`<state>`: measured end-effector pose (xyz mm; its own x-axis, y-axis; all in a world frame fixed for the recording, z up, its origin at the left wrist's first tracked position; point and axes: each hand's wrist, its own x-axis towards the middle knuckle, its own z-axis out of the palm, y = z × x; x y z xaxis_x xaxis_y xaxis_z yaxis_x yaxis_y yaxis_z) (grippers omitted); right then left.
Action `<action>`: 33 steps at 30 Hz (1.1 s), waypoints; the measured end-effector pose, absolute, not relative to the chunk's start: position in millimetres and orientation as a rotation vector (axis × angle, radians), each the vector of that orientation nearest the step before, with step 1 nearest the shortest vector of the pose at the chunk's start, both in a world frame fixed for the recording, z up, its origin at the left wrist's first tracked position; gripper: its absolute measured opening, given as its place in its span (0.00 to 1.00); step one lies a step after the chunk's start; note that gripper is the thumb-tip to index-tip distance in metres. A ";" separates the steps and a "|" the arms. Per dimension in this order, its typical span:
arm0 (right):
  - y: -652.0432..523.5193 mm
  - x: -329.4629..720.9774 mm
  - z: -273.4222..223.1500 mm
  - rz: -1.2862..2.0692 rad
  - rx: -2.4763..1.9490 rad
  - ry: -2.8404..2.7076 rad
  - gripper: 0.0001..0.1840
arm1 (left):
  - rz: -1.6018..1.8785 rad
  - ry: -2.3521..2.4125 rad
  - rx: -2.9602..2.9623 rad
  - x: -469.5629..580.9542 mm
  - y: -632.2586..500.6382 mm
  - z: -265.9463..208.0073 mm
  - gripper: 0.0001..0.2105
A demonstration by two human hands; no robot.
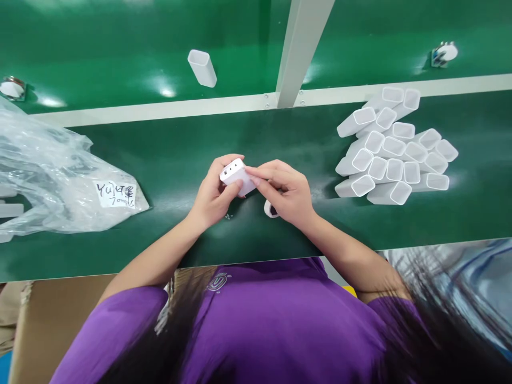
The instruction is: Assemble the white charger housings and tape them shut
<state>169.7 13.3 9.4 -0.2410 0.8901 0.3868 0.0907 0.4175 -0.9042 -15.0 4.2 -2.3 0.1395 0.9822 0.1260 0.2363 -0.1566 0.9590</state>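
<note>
My left hand [214, 190] is closed around a white plastic charger housing [241, 177], which has a row of small dark port openings at its upper left end. At the housing's right edge, the thumb and index finger of my right hand [286, 192] are pinched together and touch it. Whether a small piece sits between those fingertips is hidden. Partly under my right hand shows a white ring [271, 209], perhaps a roll of tape; I cannot tell if the curled fingers hold it. Tiny pale scraps [229, 216] lie on the green bench below my left hand.
Several open white rectangular sleeves [394, 169] are piled on the bench at right. One more sleeve [202, 68] is on the green surface beyond the rail [176, 109]. A clear plastic bag [76, 181] with a handwritten label lies at left. A pale post [301, 50] rises mid-rail.
</note>
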 end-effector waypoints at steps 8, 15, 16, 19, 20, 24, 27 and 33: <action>13.0 168.2 9.9 1.311 -0.952 -1.501 0.12 | 1.062 1.139 1.520 -14.6 1.8 2.3 0.18; 12.0 164.2 11.1 1.442 -0.894 -1.454 0.12 | 1.035 1.114 1.401 -15.0 -0.4 5.2 0.17; 11.8 163.6 11.0 1.462 -0.897 -1.443 0.12 | 1.028 1.120 1.396 -14.8 -0.5 5.4 0.17; 11.6 162.8 10.8 1.491 -0.913 -1.427 0.13 | 1.003 1.129 1.386 -14.4 -0.7 5.8 0.18; 11.6 162.8 10.8 1.491 -0.912 -1.427 0.14 | 0.996 1.128 1.384 -14.4 -0.7 5.8 0.18; 11.3 163.2 10.7 1.490 -0.906 -1.437 0.13 | 0.990 1.118 1.382 -14.6 -0.9 5.6 0.18; 10.9 163.0 10.9 1.477 -0.923 -1.444 0.13 | 0.978 1.122 1.361 -14.5 -0.8 5.4 0.19; 9.3 160.9 11.6 1.461 -0.949 -1.419 0.12 | 0.977 1.120 1.268 -11.6 0.2 5.9 0.19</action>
<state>160.9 9.3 11.6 -0.3359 0.9408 0.0461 -0.0734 0.0227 -0.9970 -11.6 0.2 5.9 0.2047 0.9751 -0.0857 0.0471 0.0776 0.9959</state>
